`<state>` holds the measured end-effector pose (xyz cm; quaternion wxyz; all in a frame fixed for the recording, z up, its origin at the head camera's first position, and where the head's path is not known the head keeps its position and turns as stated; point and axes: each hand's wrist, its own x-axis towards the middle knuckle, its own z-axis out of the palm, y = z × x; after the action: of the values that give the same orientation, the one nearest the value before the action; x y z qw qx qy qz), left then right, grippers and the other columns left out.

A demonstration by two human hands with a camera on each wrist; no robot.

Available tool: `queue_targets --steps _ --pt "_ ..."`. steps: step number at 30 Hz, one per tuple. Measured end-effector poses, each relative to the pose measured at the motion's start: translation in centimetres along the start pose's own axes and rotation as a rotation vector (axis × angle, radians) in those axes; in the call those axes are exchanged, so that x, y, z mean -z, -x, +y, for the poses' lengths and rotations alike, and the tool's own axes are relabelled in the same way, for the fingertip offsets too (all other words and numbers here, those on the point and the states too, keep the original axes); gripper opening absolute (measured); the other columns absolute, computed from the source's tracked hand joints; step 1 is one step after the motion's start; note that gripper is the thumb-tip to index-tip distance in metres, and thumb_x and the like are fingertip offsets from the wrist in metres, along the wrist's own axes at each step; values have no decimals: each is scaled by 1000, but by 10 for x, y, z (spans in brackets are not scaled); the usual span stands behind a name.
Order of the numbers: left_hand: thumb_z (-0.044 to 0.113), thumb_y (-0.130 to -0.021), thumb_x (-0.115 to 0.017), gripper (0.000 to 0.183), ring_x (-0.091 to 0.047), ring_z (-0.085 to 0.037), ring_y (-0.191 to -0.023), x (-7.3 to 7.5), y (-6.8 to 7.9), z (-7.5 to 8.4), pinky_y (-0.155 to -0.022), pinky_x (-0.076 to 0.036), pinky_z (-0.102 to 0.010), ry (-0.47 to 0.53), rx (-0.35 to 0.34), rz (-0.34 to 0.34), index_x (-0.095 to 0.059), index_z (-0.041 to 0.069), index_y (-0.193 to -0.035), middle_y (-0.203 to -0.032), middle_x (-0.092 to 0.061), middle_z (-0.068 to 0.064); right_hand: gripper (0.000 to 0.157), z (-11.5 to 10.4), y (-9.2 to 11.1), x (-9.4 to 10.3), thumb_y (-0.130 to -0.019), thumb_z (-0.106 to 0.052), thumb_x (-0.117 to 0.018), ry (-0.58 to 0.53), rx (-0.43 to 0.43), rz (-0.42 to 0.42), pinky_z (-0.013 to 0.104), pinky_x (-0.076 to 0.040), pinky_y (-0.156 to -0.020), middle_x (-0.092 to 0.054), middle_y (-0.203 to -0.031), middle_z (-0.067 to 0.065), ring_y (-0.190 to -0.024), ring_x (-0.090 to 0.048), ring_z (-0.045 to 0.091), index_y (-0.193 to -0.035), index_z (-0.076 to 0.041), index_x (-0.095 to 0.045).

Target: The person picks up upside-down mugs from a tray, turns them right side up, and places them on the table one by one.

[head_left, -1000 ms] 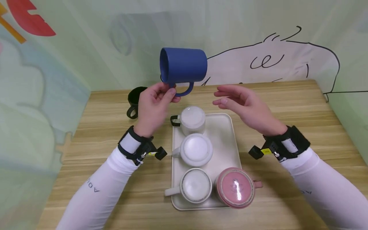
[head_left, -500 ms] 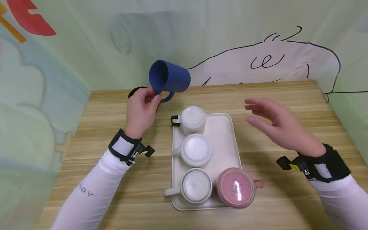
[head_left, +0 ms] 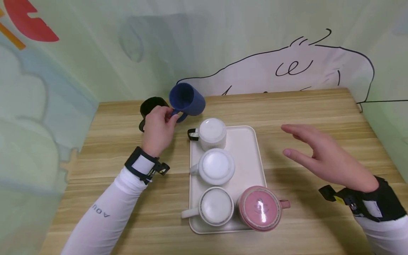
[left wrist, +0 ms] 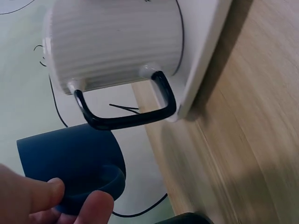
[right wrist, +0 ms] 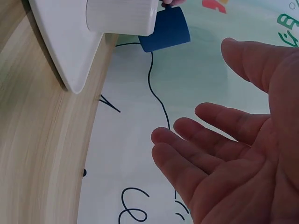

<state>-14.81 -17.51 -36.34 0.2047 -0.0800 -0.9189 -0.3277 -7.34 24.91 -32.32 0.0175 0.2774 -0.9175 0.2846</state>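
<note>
A second ago I held the blue mug (head_left: 192, 102) up on its side in front of the back wall; now it is lower and further left, tilted, with its mouth turned up and to the left. The fingers of my left hand (head_left: 159, 131) pinch its handle as they did then, just beside the black mug (head_left: 151, 103) (I cannot tell whether the blue one's base touches anything). My right hand (head_left: 328, 159) was near the mug and has drawn back, out past the right edge of the tray (head_left: 245, 152); its fingers are extended, the thumb wide apart from them, holding nothing. On the tray nothing has shifted: the ribbed mug (head_left: 211, 134) with a black handle, two plain white mugs (head_left: 216, 166) in line below it, and the upturned pink mug (head_left: 260, 209) at the near right corner.

The surface (head_left: 302, 113) is pale wood with a streaky grain running across. Around it hang printed walls (head_left: 102, 46) in soft green, with a black line drawing (head_left: 293, 69) at the back right and a red shape (head_left: 30, 23) at the upper left.
</note>
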Motion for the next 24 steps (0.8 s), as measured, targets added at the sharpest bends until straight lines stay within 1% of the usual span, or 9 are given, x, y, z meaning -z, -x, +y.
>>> queue_targets --steps 5,10,12,17,20,24 --pt "12 -94 -68 19 -51 -26 -73 -5 2 -6 -61 -40 -36 -40 13 -24 -67 -7 -93 -82 -56 -13 61 2 7 0 -93 -27 -71 4 -27 -12 50 -44 -99 -50 -146 6 -127 -51 30 -148 -13 -47" --pt "12 -94 -69 19 -52 -27 -74 -7 3 -9 -62 -41 -37 -70 28 -46 -67 -7 -92 -82 -57 -14 65 6 12 -3 -93 -29 -71 31 -17 -33 56 -39 -103 -45 -150 9 -135 -43 33 -150 -12 -45" --pt "12 -94 -68 19 -53 -27 -75 -7 3 -10 -62 -42 -37 -76 36 -54 -67 -7 -92 -83 -57 -14 68 9 13 -5 -93 -31 -71 48 -15 -43 56 -38 -104 -43 -152 10 -137 -41 34 -151 -12 -43" --pt "13 -95 -68 19 -53 -27 -76 -8 3 -10 -62 -43 -38 -96 77 -80 -67 -6 -94 -84 -57 -14 72 16 17 -13 -92 -37 -71 98 -16 -60 57 -38 -103 -37 -156 10 -137 -40 37 -153 -12 -41" --pt "14 -95 -67 20 -54 -27 -77 -8 2 -11 -63 -45 -39 -107 96 -92 -67 -6 -95 -86 -58 -14 74 21 19 -17 -90 -37 -73 118 -7 -59 57 -38 -103 -35 -156 13 -137 -40 38 -152 -12 -41" --pt "14 -95 -67 20 -55 -28 -78 -9 2 -12 -65 -46 -40 -116 102 -98 -67 -6 -96 -87 -59 -15 76 26 20 -23 -87 -34 -77 157 40 -32 57 -35 -107 -37 -154 17 -138 -36 40 -151 -9 -43"
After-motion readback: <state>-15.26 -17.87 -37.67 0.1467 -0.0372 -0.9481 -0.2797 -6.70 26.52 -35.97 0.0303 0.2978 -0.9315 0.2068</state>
